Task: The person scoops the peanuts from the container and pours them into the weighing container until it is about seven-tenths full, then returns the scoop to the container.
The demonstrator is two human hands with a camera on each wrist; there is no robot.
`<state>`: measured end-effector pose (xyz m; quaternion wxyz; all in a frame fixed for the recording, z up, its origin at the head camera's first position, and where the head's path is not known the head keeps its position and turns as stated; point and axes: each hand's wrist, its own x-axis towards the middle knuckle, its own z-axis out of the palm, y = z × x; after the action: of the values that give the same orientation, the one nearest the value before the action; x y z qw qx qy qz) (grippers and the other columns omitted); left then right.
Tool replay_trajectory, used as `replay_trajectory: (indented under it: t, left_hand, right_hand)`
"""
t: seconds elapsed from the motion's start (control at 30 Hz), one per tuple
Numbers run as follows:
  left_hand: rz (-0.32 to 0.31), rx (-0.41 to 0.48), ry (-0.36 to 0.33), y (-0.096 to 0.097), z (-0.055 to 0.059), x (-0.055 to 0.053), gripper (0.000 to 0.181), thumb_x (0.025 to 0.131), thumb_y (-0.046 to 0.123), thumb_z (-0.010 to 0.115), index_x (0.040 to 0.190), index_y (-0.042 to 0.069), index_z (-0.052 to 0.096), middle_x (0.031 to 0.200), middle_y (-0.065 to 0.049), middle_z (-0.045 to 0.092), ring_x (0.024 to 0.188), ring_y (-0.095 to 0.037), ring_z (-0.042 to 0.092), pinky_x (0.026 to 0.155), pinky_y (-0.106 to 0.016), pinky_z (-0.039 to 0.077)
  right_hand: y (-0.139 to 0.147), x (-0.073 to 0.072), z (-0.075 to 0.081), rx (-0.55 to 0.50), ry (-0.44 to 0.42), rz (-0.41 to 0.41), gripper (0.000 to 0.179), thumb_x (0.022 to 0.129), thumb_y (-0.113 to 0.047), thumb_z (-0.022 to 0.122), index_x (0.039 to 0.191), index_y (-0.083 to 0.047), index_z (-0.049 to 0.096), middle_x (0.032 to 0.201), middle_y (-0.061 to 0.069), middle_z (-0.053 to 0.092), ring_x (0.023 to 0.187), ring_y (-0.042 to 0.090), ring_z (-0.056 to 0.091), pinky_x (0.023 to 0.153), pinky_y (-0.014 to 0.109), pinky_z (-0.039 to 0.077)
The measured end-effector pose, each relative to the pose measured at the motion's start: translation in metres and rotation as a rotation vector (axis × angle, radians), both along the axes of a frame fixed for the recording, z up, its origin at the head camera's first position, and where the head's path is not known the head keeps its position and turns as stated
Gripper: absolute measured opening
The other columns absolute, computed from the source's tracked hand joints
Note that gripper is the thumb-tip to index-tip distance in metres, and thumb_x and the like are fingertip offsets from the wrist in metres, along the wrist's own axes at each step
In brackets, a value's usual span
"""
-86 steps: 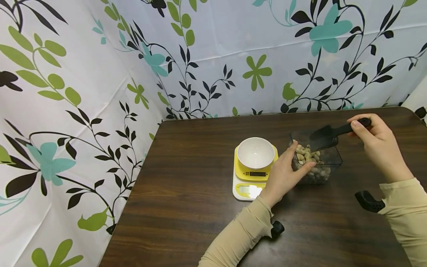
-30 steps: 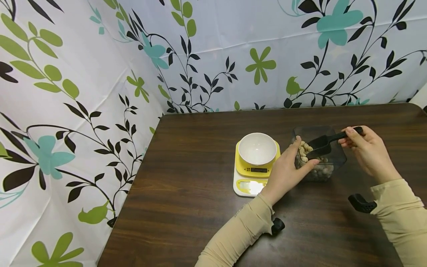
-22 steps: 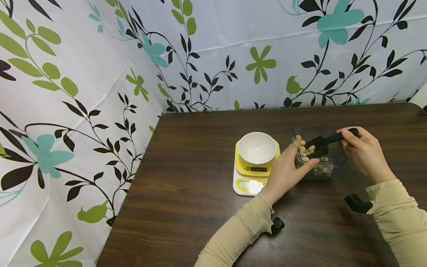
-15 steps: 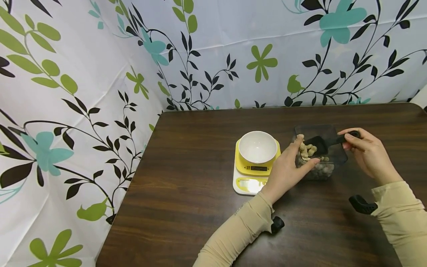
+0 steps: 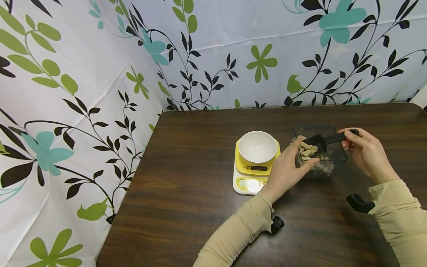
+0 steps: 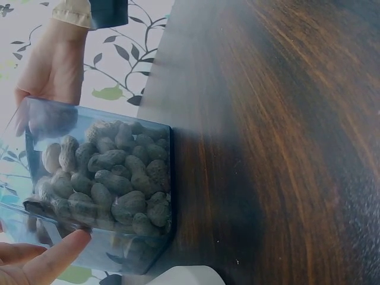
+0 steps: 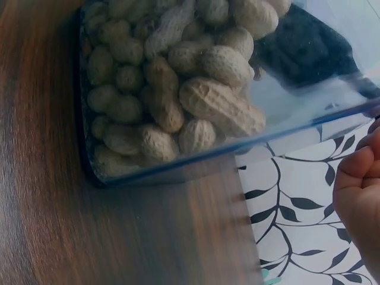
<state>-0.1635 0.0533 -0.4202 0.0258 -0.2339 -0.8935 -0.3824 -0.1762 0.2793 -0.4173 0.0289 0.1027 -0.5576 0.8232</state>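
A clear plastic box [image 5: 337, 157] filled with unshelled peanuts [image 6: 119, 184] stands on the table. My left hand [image 5: 285, 170] grips its left side, thumb on the near wall and fingers at the left rim. The right hand [image 5: 368, 155] pinches the handle of a black scoop [image 5: 319, 142] between thumb and fingers. The scoop's blade is down inside the box against the peanuts, and in the right wrist view it shows dark through the clear wall. Left of the box, a white bowl [image 5: 258, 147] sits on a yellow and white kitchen scale [image 5: 241, 181].
The brown wooden table [image 5: 186, 178] runs to a back edge beside a patterned curtain [image 5: 217, 33]. My left forearm reaches past the scale's near right corner. Black wrist-worn devices [image 5: 277, 225] stick out from both sleeves.
From above the box, the right hand has lowered the scoop into the peanuts. Peanuts have shifted toward the left wall. My left hand keeps its hold; the view has drifted slightly.
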Motion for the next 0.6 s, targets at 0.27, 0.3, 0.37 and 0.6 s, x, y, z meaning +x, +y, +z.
replay_trajectory:
  t: [0.27, 0.3, 0.37, 0.6]
  left_hand:
    - [-0.005, 0.002, 0.002, -0.0005, -0.001, 0.0012, 0.07, 0.091, 0.054, 0.049, 0.149, 0.028, 0.019, 0.149, 0.004, 0.036, 0.136, -0.012, 0.037, 0.105, -0.028, 0.04]
    - [-0.006, 0.003, 0.002, -0.0007, -0.0009, 0.0014, 0.07, 0.091, 0.054, 0.049, 0.149, 0.028, 0.019, 0.149, 0.004, 0.036, 0.137, -0.012, 0.037, 0.105, -0.028, 0.04]
    - [-0.008, 0.004, 0.003, -0.001, -0.0003, 0.002, 0.071, 0.091, 0.053, 0.049, 0.149, 0.027, 0.02, 0.15, 0.004, 0.036, 0.137, -0.012, 0.037, 0.105, -0.028, 0.04]
    - [-0.012, 0.012, -0.014, -0.0015, 0.0004, 0.0022, 0.071, 0.091, 0.053, 0.049, 0.15, 0.027, 0.019, 0.15, 0.003, 0.035, 0.137, -0.013, 0.037, 0.105, -0.029, 0.04]
  right_hand:
    - [-0.002, 0.0016, 0.0021, -0.124, -0.068, 0.029, 0.024, 0.098, -0.008, 0.043, 0.103, 0.0, 0.065, 0.074, 0.002, 0.061, 0.068, 0.01, 0.055, 0.064, 0.018, 0.043]
    - [-0.0023, 0.0016, 0.002, -0.147, -0.076, 0.035, 0.024, 0.098, -0.008, 0.042, 0.103, 0.001, 0.065, 0.075, 0.003, 0.061, 0.068, 0.01, 0.054, 0.064, 0.018, 0.044]
    - [-0.0026, 0.0015, 0.0012, -0.192, -0.086, 0.045, 0.025, 0.098, -0.008, 0.041, 0.102, 0.002, 0.064, 0.074, 0.004, 0.06, 0.067, 0.011, 0.054, 0.064, 0.019, 0.044]
    - [-0.0023, 0.003, -0.0034, -0.242, -0.064, 0.07, 0.026, 0.099, -0.006, 0.038, 0.104, 0.004, 0.062, 0.077, 0.005, 0.057, 0.068, 0.013, 0.052, 0.065, 0.02, 0.043]
